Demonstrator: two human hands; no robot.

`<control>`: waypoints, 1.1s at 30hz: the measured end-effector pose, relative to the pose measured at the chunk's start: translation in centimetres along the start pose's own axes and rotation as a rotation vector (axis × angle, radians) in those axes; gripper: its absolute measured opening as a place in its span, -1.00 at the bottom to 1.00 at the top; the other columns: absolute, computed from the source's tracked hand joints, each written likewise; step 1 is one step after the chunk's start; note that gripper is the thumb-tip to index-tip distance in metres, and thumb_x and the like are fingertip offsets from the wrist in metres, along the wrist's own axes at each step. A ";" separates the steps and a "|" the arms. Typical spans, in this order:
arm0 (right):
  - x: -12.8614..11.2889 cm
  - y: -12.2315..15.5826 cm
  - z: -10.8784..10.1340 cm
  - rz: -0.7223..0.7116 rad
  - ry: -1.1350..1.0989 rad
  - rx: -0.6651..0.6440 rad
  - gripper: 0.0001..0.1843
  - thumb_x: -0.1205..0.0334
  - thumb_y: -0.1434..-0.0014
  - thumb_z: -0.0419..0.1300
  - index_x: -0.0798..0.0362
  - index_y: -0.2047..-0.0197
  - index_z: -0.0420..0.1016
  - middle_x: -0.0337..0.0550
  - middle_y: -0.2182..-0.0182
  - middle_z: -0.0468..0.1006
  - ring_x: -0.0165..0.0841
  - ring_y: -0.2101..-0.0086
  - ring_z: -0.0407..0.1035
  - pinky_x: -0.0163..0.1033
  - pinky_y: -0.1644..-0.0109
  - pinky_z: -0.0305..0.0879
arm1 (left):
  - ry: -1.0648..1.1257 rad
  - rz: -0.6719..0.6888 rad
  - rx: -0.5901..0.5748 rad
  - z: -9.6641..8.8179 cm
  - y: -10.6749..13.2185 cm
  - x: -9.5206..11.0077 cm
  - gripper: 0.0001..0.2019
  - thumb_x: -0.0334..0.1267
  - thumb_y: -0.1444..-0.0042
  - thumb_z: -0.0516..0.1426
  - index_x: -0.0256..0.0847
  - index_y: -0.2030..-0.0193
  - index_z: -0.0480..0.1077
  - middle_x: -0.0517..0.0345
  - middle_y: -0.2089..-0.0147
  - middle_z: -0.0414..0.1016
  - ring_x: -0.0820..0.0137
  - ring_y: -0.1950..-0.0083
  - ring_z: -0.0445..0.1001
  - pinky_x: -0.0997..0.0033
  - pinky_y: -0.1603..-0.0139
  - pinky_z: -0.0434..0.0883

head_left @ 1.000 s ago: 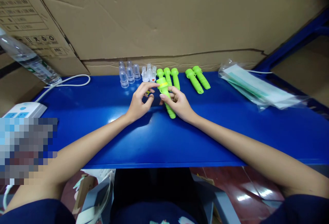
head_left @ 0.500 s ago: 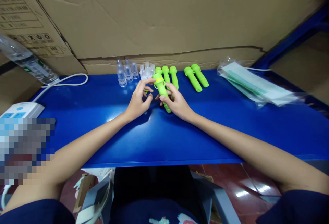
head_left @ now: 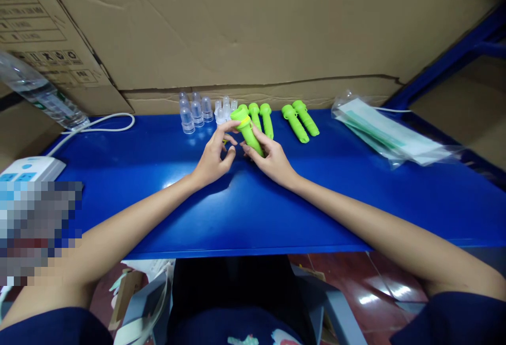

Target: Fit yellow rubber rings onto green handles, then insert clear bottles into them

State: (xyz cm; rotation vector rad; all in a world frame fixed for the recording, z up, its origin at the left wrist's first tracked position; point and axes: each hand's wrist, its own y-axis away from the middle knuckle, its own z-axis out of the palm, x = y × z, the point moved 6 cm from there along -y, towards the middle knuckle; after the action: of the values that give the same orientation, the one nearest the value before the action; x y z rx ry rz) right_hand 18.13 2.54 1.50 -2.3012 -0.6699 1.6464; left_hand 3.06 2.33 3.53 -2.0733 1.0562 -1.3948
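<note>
A lime-green flashlight body [head_left: 251, 140] with a yellow ring [head_left: 245, 121] around its wide head is held tilted above the table. My right hand [head_left: 273, 160] is closed around its lower part. At the head, the index fingertip of my left hand [head_left: 213, 155] touches the ring area. A small yellow piece [head_left: 225, 142], partly hidden, sits among the curled fingers of that hand, whose thumb stands apart. Just behind lie more green flashlight bodies [head_left: 268, 122], one largely covered by the held one.
Several clear plastic domes [head_left: 187, 121] and smaller translucent pieces [head_left: 222, 115] stand at the back. Two green bodies [head_left: 296, 126] lie right of centre. A plastic bag [head_left: 391, 128] is farther right. A power strip [head_left: 37, 168], cable and water bottle [head_left: 43, 94] occupy the left. Cardboard [head_left: 253, 28] backs the blue table [head_left: 253, 218].
The flashlight body's head has tipped toward me, showing its round opening, and its lower end is now hidden by my right hand. Both hands stay in nearly the same place.
</note>
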 end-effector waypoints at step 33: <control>-1.4 0.3 -1.5 -0.226 0.336 0.231 -0.61 0.20 -0.21 0.20 -0.02 -0.11 0.33 -0.07 0.12 0.46 -0.24 0.18 0.37 -0.06 0.06 0.40 | 0.006 -0.079 -0.025 0.1 -0.1 -0.4 -0.40 -0.47 -0.17 0.08 -0.05 -0.32 0.09 0.00 -0.08 0.40 0.42 0.13 0.50 0.41 0.23 0.43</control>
State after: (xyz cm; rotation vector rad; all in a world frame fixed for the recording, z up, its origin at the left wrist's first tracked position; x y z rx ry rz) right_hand 19.18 1.73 3.05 -2.1700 -0.6013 1.1377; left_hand 3.14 2.68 3.36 -2.1513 1.0095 -1.4329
